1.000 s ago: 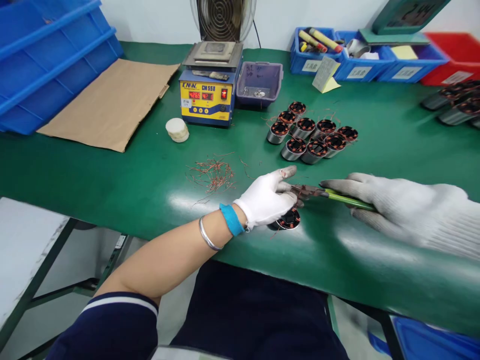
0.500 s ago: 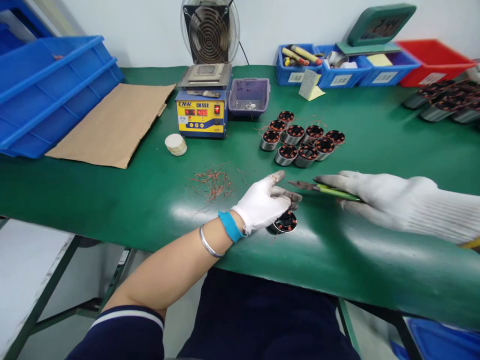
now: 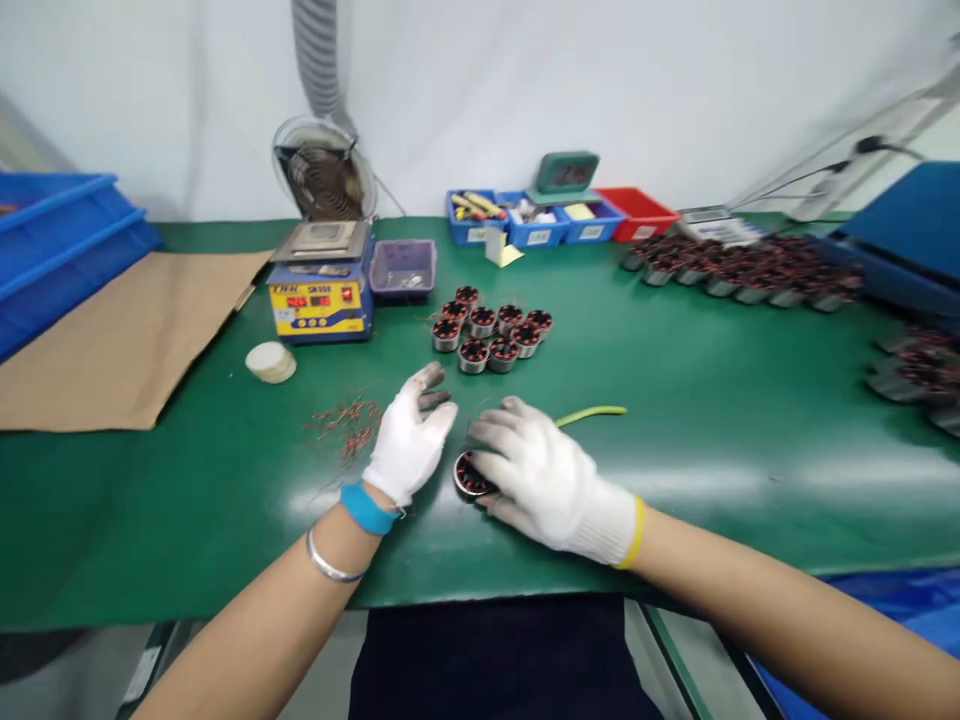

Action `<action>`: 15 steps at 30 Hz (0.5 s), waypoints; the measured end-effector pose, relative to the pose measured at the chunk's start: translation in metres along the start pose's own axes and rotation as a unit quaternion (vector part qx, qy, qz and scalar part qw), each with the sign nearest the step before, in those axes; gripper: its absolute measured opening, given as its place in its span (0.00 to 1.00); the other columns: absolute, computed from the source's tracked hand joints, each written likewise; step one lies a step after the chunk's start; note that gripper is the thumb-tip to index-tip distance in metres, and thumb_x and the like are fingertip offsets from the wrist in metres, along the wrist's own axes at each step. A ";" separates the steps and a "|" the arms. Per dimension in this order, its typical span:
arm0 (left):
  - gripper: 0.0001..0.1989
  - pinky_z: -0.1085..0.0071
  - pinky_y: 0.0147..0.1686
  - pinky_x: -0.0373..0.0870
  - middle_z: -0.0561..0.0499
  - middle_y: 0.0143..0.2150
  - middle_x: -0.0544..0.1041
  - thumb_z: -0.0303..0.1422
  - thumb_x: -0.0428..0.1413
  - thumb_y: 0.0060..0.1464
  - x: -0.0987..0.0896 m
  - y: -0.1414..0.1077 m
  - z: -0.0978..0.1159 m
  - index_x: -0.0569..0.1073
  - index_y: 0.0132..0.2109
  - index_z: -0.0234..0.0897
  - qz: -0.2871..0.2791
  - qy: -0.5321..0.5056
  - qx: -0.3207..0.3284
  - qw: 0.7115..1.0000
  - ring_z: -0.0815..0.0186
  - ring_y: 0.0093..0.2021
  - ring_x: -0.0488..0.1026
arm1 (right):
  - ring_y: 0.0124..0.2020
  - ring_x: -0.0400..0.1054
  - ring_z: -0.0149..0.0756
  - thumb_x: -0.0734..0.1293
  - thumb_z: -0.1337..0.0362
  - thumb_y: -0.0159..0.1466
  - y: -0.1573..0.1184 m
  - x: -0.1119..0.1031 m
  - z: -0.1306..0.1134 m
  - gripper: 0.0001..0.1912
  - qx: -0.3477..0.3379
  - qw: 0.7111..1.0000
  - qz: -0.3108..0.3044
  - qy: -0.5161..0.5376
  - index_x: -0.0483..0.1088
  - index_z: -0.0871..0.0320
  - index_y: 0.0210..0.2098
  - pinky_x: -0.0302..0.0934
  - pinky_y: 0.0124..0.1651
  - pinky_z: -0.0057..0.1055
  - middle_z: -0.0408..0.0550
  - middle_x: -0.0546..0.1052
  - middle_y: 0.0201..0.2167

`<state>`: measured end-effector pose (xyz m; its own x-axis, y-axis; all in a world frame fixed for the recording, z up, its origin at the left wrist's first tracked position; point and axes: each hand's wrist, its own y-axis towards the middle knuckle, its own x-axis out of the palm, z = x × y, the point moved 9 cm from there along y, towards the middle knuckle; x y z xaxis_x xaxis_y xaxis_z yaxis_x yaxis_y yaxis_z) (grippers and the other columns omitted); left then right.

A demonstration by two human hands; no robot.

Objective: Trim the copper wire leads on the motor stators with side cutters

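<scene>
A single motor stator [image 3: 466, 478], a metal ring with a black core and copper windings, sits on the green table in front of me. My right hand [image 3: 529, 470], in a white glove with grey fingertips, is closed on its right side and hides part of it. Left of the stator, my left hand [image 3: 411, 435], gloved the same way, is held with thumb and fingers apart and nothing in it. The green handle of the pliers [image 3: 592, 414] shows on the table beyond my right hand; their jaws are hidden.
A cluster of several stators [image 3: 491, 325] stands ahead. Copper wire scraps [image 3: 352, 425] lie left, near a round white pad [image 3: 271, 362]. Behind are a yellow-and-blue heater unit [image 3: 319, 300], a purple bin [image 3: 403, 268] and small blue boxes [image 3: 540, 232]. More stators [image 3: 739, 268] are at right.
My right hand has let go of the pliers, which now lie on the table, and has moved left onto the stator. My left hand has come off the stator. The view has swung right.
</scene>
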<state>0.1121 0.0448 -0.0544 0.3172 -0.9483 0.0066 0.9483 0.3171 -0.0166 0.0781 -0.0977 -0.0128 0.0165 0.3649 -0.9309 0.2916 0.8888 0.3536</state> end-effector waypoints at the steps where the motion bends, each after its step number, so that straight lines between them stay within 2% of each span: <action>1: 0.30 0.56 0.59 0.72 0.37 0.60 0.73 0.36 0.61 0.46 -0.001 0.001 0.000 0.69 0.57 0.33 0.002 0.008 0.002 1.000 0.57 0.52 0.76 | 0.57 0.66 0.54 0.67 0.60 0.61 0.005 0.003 -0.002 0.13 -0.002 1.000 0.001 0.006 0.75 0.59 0.43 0.54 0.64 0.61 0.60 0.76 0.52; 3: 0.29 0.56 0.58 0.72 0.37 0.58 0.74 0.38 0.61 0.46 -0.002 0.002 0.002 0.70 0.56 0.33 0.004 0.019 0.003 1.000 0.57 0.51 0.77 | 0.57 0.65 0.53 0.67 0.62 0.61 0.009 0.004 -0.001 0.11 0.009 1.000 0.005 0.009 0.75 0.59 0.41 0.55 0.64 0.59 0.59 0.76 0.52; 7: 0.32 0.55 0.58 0.73 0.36 0.59 0.74 0.41 0.62 0.45 -0.001 -0.002 0.006 0.69 0.57 0.33 0.003 0.025 0.001 1.000 0.55 0.51 0.77 | 0.55 0.66 0.53 0.68 0.62 0.60 0.006 0.007 0.000 0.15 0.022 1.000 0.002 0.008 0.74 0.60 0.46 0.61 0.56 0.56 0.60 0.76 0.51; 10: 0.33 0.55 0.58 0.72 0.36 0.60 0.74 0.41 0.63 0.45 -0.001 -0.003 0.007 0.68 0.58 0.33 -0.001 0.032 -0.004 0.999 0.55 0.52 0.77 | 0.53 0.68 0.50 0.66 0.64 0.61 0.005 0.008 -0.002 0.10 0.008 1.000 0.002 0.014 0.74 0.58 0.41 0.65 0.53 0.49 0.57 0.77 0.51; 12: 0.33 0.56 0.59 0.72 0.36 0.60 0.74 0.41 0.63 0.46 -0.003 -0.002 0.008 0.68 0.57 0.33 0.009 0.027 -0.005 1.000 0.55 0.52 0.77 | 0.55 0.67 0.50 0.64 0.65 0.62 0.001 0.001 0.002 0.09 0.005 1.000 0.011 0.014 0.74 0.59 0.40 0.65 0.53 0.48 0.58 0.76 0.52; 15: 0.34 0.56 0.58 0.72 0.34 0.59 0.74 0.42 0.63 0.45 -0.010 0.002 0.010 0.67 0.57 0.31 0.038 0.010 0.001 0.999 0.55 0.51 0.77 | 0.57 0.66 0.54 0.61 0.66 0.65 -0.013 -0.025 0.020 0.12 0.025 0.999 0.044 0.008 0.73 0.64 0.43 0.64 0.54 0.53 0.68 0.74 0.54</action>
